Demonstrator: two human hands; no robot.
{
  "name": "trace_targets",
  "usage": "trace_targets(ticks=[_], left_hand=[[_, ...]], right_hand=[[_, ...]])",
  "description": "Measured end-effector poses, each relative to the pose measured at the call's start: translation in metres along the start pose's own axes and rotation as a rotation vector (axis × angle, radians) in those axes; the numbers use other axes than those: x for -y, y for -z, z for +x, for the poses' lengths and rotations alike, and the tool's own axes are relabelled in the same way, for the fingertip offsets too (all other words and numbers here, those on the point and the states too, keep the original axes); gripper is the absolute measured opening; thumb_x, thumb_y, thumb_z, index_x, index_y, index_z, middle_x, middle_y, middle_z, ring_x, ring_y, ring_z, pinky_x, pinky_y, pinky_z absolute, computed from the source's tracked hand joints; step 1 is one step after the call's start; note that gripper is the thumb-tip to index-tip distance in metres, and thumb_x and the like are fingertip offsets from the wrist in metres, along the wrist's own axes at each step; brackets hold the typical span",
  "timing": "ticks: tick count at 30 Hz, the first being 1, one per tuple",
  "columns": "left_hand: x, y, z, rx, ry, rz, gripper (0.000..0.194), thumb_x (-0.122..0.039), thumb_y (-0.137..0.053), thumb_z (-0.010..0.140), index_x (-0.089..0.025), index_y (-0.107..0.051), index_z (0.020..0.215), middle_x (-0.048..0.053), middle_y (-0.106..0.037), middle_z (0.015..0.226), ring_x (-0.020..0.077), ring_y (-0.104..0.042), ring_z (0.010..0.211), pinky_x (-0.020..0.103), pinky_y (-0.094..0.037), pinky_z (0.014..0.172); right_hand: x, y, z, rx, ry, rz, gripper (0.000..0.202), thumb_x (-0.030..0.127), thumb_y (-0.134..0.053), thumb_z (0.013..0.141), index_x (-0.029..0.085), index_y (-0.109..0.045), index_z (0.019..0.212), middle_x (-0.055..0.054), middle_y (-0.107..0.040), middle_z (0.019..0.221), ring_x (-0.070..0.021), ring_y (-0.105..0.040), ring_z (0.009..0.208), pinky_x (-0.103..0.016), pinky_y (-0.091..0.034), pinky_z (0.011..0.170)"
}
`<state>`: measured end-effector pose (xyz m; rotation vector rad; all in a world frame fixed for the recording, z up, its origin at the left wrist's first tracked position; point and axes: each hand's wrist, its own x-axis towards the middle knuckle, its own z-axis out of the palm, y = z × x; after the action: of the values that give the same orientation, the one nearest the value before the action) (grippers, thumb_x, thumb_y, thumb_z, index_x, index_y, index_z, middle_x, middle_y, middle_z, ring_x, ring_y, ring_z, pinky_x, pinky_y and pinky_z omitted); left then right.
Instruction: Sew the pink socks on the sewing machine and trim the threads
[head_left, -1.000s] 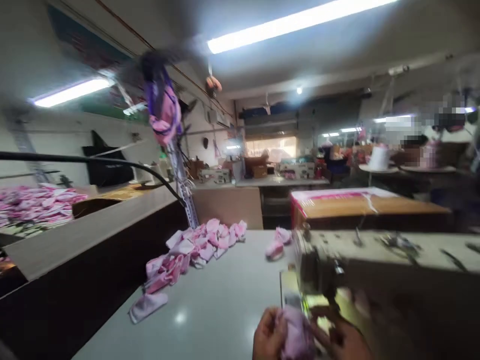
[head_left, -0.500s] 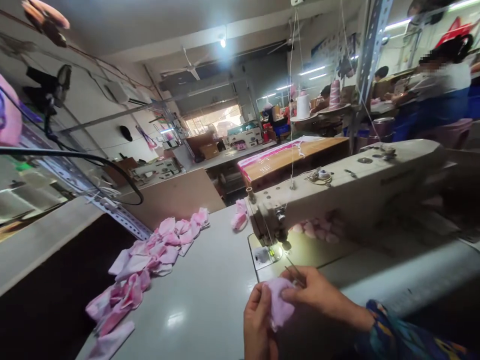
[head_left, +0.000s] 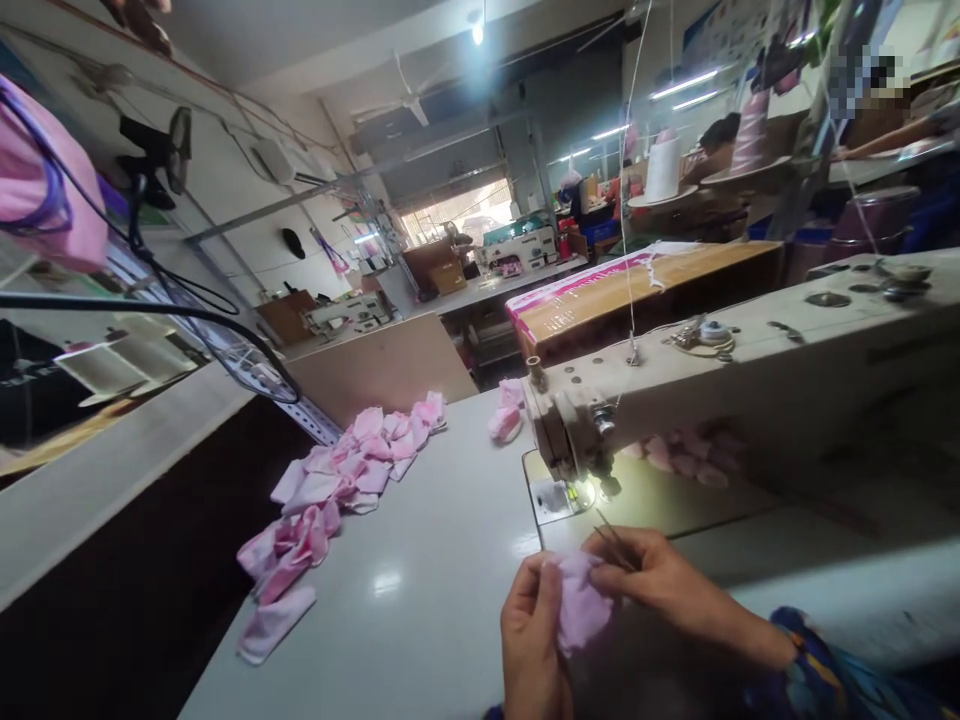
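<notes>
A small pink fabric piece (head_left: pixel 582 603) is stretched between my two hands in front of the sewing machine (head_left: pixel 675 380). My left hand (head_left: pixel 531 630) pinches its left edge between thumb and fingers. On the other side, my right hand (head_left: pixel 660 580) grips the upper right edge and also keeps a pair of thin metal tweezers (head_left: pixel 611 535) between its fingers, tips pointing up toward the needle area. The lit metal needle plate (head_left: pixel 559 499) lies just beyond the cloth, which is apart from it.
A long heap of pink fabric pieces (head_left: pixel 360 470) runs along the left of the white table (head_left: pixel 420 560). More pink pieces (head_left: pixel 506 410) lie behind the machine head and others (head_left: pixel 690 455) under its arm. A cardboard box (head_left: pixel 585 310) and thread cones (head_left: pixel 663 165) stand beyond.
The view has shifted, so the table and machine appear moved within the picture. Both hands still hold the pink fabric piece, and the tweezers remain in my right hand.
</notes>
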<state>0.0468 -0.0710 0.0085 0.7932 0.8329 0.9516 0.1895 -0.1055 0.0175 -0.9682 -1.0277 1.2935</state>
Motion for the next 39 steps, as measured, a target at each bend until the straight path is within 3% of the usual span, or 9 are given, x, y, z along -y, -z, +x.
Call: trace_targets(ticks=[14,20,24,27,31,36,39], left_hand=[[0.002,0.002,0.006,0.069,0.028,0.065,0.040,-0.050,-0.080,0.064,-0.016,-0.061,0.075,-0.001,-0.060,0.064,0.0119,-0.057,0.059,0.020,-0.044,0.058],[-0.008,-0.006,0.001,0.143,-0.009,0.289,0.046,-0.059,-0.072,0.066,-0.016,-0.056,0.069,-0.002,-0.053,0.060,0.0103,-0.046,0.054,0.020,-0.038,0.051],[-0.019,-0.005,0.010,0.162,-0.138,0.607,0.037,-0.052,-0.063,0.074,-0.017,-0.057,0.065,-0.002,-0.050,0.057,0.0130,-0.045,0.056,0.022,-0.037,0.054],[-0.023,-0.004,0.030,0.227,-0.208,0.926,0.022,-0.032,-0.055,0.078,-0.018,-0.059,0.062,0.000,-0.055,0.059,0.0152,-0.048,0.060,0.023,-0.035,0.057],[-0.027,-0.011,0.059,0.397,-0.270,1.322,0.019,-0.017,-0.053,0.075,-0.018,-0.059,0.057,0.001,-0.056,0.058,0.0155,-0.048,0.059,0.024,-0.031,0.055],[-0.026,-0.020,0.088,0.526,-0.420,1.463,0.013,-0.011,-0.061,0.070,-0.018,-0.062,0.059,0.004,-0.062,0.074,0.0201,-0.054,0.076,0.028,-0.036,0.069],[-0.023,-0.016,0.092,0.536,-0.665,1.438,0.007,-0.014,-0.063,0.073,-0.019,-0.065,0.069,0.006,-0.064,0.080,0.0213,-0.055,0.080,0.030,-0.041,0.071]], right_hand=[[0.000,0.005,0.000,-0.006,-0.010,-0.043,0.046,0.062,-0.069,0.067,0.018,-0.057,0.071,0.003,-0.049,0.061,-0.0127,-0.045,0.058,-0.026,-0.038,0.057],[-0.006,0.007,-0.008,-0.098,-0.028,-0.458,0.032,0.050,-0.064,0.072,0.019,-0.062,0.077,0.001,-0.055,0.064,-0.0124,-0.041,0.053,-0.025,-0.033,0.050],[-0.005,0.012,-0.013,0.029,-0.036,-0.603,0.022,0.036,-0.053,0.079,0.019,-0.056,0.065,0.001,-0.056,0.061,-0.0147,-0.049,0.059,-0.025,-0.035,0.055],[-0.010,0.021,-0.014,-0.004,0.003,-0.824,0.014,0.022,-0.048,0.076,0.019,-0.062,0.074,-0.001,-0.064,0.070,-0.0173,-0.056,0.067,-0.025,-0.038,0.060],[-0.017,0.030,-0.011,0.060,0.099,-1.095,0.044,0.008,-0.042,0.068,0.023,-0.066,0.101,-0.003,-0.069,0.087,-0.0194,-0.063,0.079,-0.026,-0.040,0.067],[-0.021,0.026,-0.003,0.174,0.087,-1.402,0.057,0.001,-0.040,0.063,0.022,-0.061,0.111,-0.003,-0.070,0.091,-0.0190,-0.066,0.078,-0.024,-0.038,0.062],[-0.021,0.024,0.002,0.197,0.076,-1.502,0.056,0.001,-0.043,0.063,0.022,-0.060,0.113,-0.003,-0.071,0.091,-0.0208,-0.067,0.077,-0.025,-0.037,0.061]])
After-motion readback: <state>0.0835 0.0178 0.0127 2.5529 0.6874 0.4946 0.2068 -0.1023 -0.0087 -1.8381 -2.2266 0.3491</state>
